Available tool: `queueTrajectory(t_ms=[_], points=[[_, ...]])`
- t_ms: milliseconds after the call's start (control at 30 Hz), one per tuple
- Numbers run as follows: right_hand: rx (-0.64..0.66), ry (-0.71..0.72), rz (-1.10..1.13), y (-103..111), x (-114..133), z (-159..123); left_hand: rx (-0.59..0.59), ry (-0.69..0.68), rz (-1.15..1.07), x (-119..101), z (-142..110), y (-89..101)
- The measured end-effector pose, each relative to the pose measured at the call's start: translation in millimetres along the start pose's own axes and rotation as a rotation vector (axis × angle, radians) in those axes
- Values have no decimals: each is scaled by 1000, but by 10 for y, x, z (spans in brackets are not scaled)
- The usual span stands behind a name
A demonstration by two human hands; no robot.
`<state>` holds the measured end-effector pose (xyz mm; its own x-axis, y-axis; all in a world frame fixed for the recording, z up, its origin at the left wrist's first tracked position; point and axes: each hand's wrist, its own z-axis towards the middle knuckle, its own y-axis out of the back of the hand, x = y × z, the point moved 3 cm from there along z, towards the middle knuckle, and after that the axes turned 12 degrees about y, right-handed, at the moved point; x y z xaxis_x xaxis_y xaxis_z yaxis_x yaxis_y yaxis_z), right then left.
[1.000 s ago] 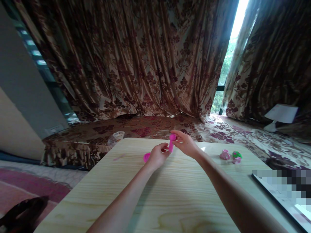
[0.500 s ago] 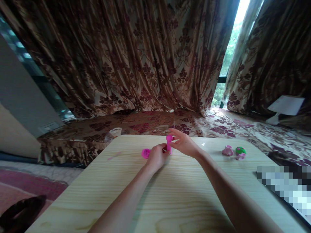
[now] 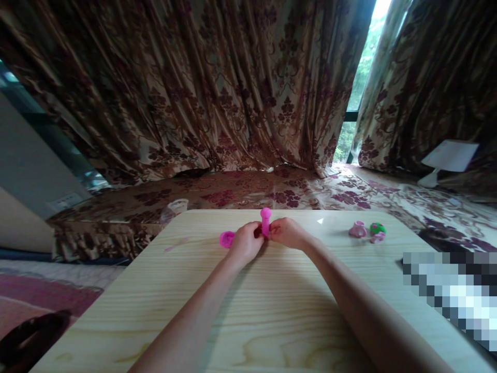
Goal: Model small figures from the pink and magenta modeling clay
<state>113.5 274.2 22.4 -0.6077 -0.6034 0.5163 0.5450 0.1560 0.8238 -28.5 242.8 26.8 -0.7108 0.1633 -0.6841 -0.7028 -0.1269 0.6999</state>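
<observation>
A bright pink plastic post with a rounded knob on top (image 3: 265,221) stands upright near the far edge of the light wood-grain table (image 3: 248,311). My left hand (image 3: 247,241) is closed on its lower left side. From the right, the fingertips of my right hand (image 3: 288,232) are pinched together against the lower part of the same post. Its base is partly hidden behind the fingers. Just left of my left hand lies a round pink dish-like piece (image 3: 227,239), partly covered by that hand.
On the table's right side sit a pale pink lump (image 3: 357,229), a green ball with pink spots (image 3: 378,228) and a small pink piece (image 3: 377,238). A clear cup (image 3: 175,208) is past the far left corner. A white lamp (image 3: 450,155) stands behind right.
My right hand has come down from beside the knob, its spread fingers closing at the post's lower part. My left hand stays on the post. The whole view has shifted slightly.
</observation>
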Motion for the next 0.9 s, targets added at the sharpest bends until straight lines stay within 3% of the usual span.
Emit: queueTrajectory(t_ms=[900], points=[[-6, -2, -122, 57, 71, -39, -69, 13, 102, -86, -108, 4]])
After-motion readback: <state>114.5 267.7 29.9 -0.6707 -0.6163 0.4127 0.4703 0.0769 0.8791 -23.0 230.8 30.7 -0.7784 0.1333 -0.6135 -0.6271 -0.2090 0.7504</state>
